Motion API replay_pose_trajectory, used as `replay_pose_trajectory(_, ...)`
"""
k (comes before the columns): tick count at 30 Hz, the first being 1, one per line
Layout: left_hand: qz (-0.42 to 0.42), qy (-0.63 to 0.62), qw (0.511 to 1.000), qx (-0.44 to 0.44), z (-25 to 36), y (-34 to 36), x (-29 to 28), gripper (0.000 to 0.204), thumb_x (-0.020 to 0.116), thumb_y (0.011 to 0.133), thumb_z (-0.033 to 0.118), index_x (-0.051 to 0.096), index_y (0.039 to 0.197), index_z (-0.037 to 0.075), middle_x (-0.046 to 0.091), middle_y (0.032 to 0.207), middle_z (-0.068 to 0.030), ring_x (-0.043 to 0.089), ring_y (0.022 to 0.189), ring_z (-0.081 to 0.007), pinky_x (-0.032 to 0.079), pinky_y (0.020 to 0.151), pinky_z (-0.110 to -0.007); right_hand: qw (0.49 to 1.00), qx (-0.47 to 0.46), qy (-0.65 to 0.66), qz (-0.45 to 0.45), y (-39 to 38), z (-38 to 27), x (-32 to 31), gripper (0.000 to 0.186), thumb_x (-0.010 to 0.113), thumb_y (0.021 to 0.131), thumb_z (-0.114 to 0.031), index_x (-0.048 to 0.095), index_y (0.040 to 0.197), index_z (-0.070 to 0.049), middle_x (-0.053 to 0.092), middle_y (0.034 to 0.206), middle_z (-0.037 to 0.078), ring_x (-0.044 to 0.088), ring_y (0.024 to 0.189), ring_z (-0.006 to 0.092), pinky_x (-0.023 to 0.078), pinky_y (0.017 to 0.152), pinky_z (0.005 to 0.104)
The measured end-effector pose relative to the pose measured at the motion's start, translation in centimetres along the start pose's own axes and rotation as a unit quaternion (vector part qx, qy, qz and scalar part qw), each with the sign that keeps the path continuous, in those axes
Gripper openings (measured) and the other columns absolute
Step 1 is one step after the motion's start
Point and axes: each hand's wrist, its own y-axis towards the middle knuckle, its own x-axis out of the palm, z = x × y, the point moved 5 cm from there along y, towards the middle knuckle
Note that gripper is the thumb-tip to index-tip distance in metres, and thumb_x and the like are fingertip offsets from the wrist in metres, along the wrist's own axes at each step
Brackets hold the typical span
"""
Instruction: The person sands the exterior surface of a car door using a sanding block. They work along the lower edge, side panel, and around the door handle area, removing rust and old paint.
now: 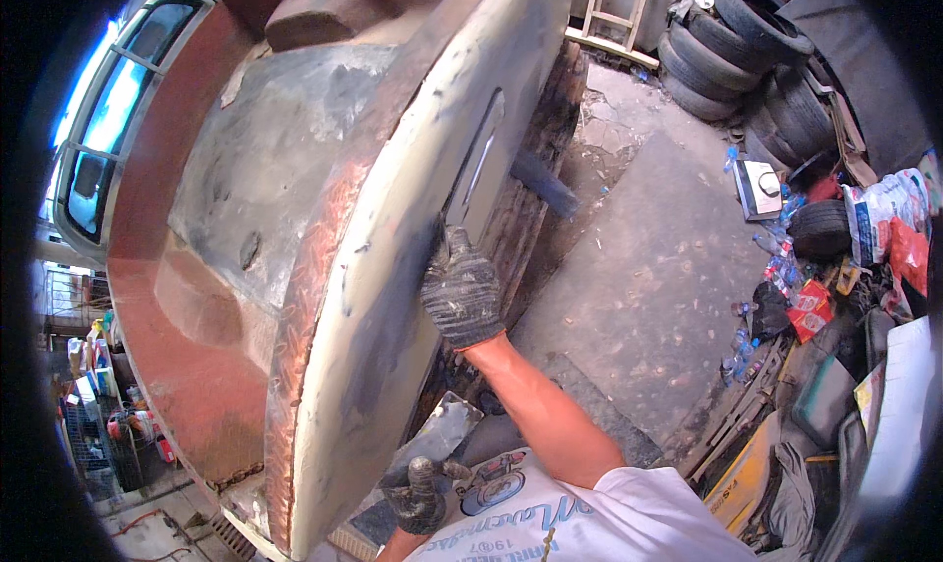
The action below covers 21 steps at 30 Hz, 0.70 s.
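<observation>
My right hand (pixel 462 295), in a dark grey striped work glove, presses against the outer face of a cream pickup tailgate panel (pixel 378 267) with smudged grey patches. It sits just below a long slot (pixel 476 154) in that panel. The fingers look curled, and a dark edge shows beside them; what they hold, if anything, is hidden. Lower down, my left hand (pixel 420 500), in a similar dirty glove, is close to my white shirt, off the panel. Its visible fingers are apart with nothing seen between them.
Left of the panel lies the reddish-brown truck bed (pixel 187 365) with a bare grey floor (pixel 285 159). A flat grey sheet (pixel 629 297) covers ground at right. Stacked tyres (pixel 712 61), a white boxy device (pixel 758 189), plastic bottles (pixel 742 351) and scrap line the right side.
</observation>
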Motion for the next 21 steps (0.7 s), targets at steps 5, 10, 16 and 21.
replay_pose_trajectory(5,0.007,-0.080,0.996,0.037,1.6,0.5,-0.1,0.034,0.053,0.101,0.039,0.050,0.107,0.005,0.058,0.099,-0.0064,0.053,0.090,-0.0155,0.046,0.079,-0.036,0.988,0.113,-0.012,-0.104,2.0,-0.3,0.2,0.029,0.055,0.083,-0.009,0.060,0.108,0.005,0.067,0.083,0.022,0.066,0.080,0.0375,0.053,0.073,0.0443)
replay_pose_trajectory(10,0.011,-0.090,0.996,0.015,2.0,-0.8,-0.8,0.040,0.053,0.099,0.044,0.052,0.104,0.005,0.059,0.094,-0.0069,0.054,0.080,-0.0168,0.047,0.072,-0.035,0.963,-0.061,-0.207,-0.161,3.9,-0.9,0.8,0.035,0.056,0.086,-0.018,0.057,0.112,0.006,0.069,0.085,0.018,0.068,0.082,0.0305,0.054,0.074,0.0374)
replay_pose_trajectory(16,0.062,0.016,0.996,0.057,-0.8,-3.0,-3.4,0.041,0.060,0.096,0.043,0.055,0.109,0.004,0.060,0.103,-0.0056,0.054,0.091,-0.0160,0.046,0.079,-0.034,1.000,0.002,-0.011,0.007,-1.9,4.2,0.4,0.030,0.049,0.097,-0.021,0.056,0.118,-0.001,0.065,0.089,0.016,0.064,0.083,0.0311,0.052,0.073,0.0400)
replay_pose_trajectory(21,0.217,0.030,0.973,0.068,-2.4,-6.1,-4.6,0.030,0.057,0.098,0.036,0.051,0.095,0.006,0.056,0.093,-0.0034,0.051,0.085,-0.0174,0.044,0.078,-0.036,0.975,0.098,0.176,-0.094,-3.3,8.6,1.8,0.032,0.058,0.096,-0.026,0.059,0.113,0.001,0.066,0.101,0.017,0.064,0.091,0.0293,0.050,0.081,0.0403)
